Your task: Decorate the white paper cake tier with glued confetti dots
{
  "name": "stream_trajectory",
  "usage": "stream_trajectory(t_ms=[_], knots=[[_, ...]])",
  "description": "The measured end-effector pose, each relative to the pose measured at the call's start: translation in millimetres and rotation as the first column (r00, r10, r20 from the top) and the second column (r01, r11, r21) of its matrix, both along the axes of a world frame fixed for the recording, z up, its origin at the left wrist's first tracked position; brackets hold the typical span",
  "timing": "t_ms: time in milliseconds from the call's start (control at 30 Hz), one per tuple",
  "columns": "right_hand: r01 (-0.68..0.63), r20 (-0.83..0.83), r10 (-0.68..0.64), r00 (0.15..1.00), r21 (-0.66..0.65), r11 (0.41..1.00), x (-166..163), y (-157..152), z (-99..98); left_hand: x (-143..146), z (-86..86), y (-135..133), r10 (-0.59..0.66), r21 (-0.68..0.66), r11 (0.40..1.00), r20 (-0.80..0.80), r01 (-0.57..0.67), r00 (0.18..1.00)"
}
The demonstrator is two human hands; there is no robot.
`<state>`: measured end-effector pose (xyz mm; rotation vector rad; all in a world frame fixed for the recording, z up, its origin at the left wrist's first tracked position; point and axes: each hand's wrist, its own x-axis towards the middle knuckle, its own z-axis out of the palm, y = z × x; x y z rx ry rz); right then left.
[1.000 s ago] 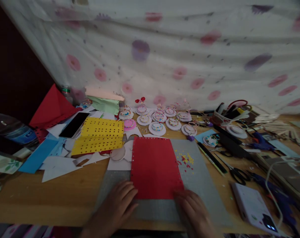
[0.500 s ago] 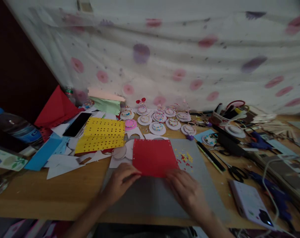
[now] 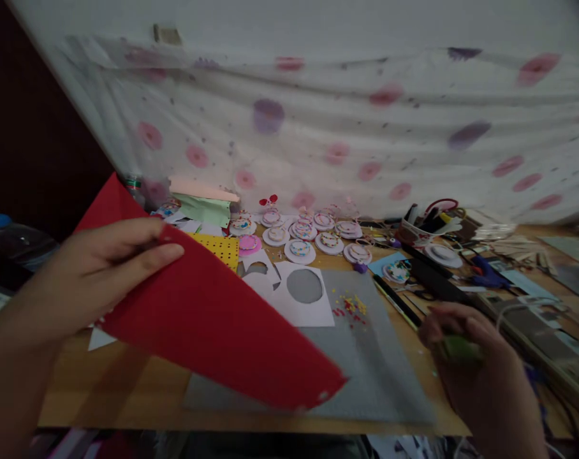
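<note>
In my left hand (image 3: 122, 274), a sheet of red paper (image 3: 222, 325) is pinched by its upper left edge between thumb and fingers. The sheet is lifted and slants down to the right over the grey mat (image 3: 366, 395), with small holes along its edges. My right hand (image 3: 471, 363), at the right of the mat, is curled around a small green object (image 3: 461, 349); the fingers hide most of it and its kind is unclear. White paper with a round cut-out (image 3: 325, 306) lies on the mat near a scatter of tiny red and yellow paper dots (image 3: 351, 307).
Several round white decorated pieces (image 3: 300, 251) stand along the back. Yellow punched paper (image 3: 225, 250) lies behind the red sheet. A bottle (image 3: 24, 242) is at the left. At the right are a pen (image 3: 397, 299), a cup of tools (image 3: 421, 228) and a glue gun (image 3: 488, 273).
The red paper has been lifted off the mat and swung left in my left hand, baring the white cut-out sheet. My right hand has left it, moved right and closed on the green object.
</note>
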<state>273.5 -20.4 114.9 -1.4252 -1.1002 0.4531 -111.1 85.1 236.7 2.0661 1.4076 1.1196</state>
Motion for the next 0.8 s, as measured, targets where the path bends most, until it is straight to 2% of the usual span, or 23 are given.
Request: stream_trajectory(t_ms=[33,67,133,167,233,300,367,467,533,667,800], knots=[[-0.078,-0.099,0.074,0.992,-0.032,0.996,-2.3,2.1,-4.1,-0.1,2.9,9.6,-0.148,-0.058,0.988,-0.15,0.141,0.978],[-0.162,-0.213,0.148,0.966,-0.053,0.985,-6.8,4.0,-8.3,2.8,3.2,19.0,-0.261,-0.139,0.963,-0.253,0.232,0.932],[-0.317,-0.452,0.255,0.855,-0.066,0.946,-21.4,6.5,-17.3,16.9,-4.6,35.0,-0.443,-0.308,0.888,-0.366,0.342,0.818],[-0.383,-0.561,0.287,0.776,-0.058,0.922,-30.4,7.1,-21.9,27.0,-12.7,40.8,-0.53,-0.376,0.838,-0.383,0.396,0.757],[-0.483,-0.706,0.325,0.629,-0.028,0.875,-48.1,7.4,-30.6,50.0,-35.3,47.3,-0.698,-0.514,0.7,-0.347,0.496,0.627],[-0.563,-0.757,0.361,0.545,-0.01,0.827,-61.4,8.4,-38.2,72.1,-62.9,49.3,-0.779,-0.587,0.596,-0.254,0.548,0.574],[-0.623,-0.79,0.386,0.477,0.006,0.782,-67.9,10.8,-45.2,90.1,-90.3,49.3,-0.812,-0.623,0.533,-0.186,0.573,0.553],[-0.649,-0.84,0.367,0.4,0.023,0.761,-66.6,15.8,-56.9,107.1,-122.6,49.0,-0.826,-0.625,0.507,-0.156,0.593,0.542],[-0.651,-0.868,0.33,0.372,0.01,0.759,-62.4,18.8,-65.5,112.5,-136.2,49.1,-0.823,-0.61,0.508,-0.136,0.608,0.551],[-0.651,-0.872,0.292,0.392,-0.038,0.758,-56.1,30.6,-79.8,114.0,-150.2,51.4,-0.797,-0.567,0.54,-0.106,0.622,0.595],[-0.671,-0.842,0.326,0.43,-0.056,0.739,-54.5,63.9,-85.1,113.8,-163.4,60.7,-0.742,-0.519,0.602,-0.083,0.607,0.665]])
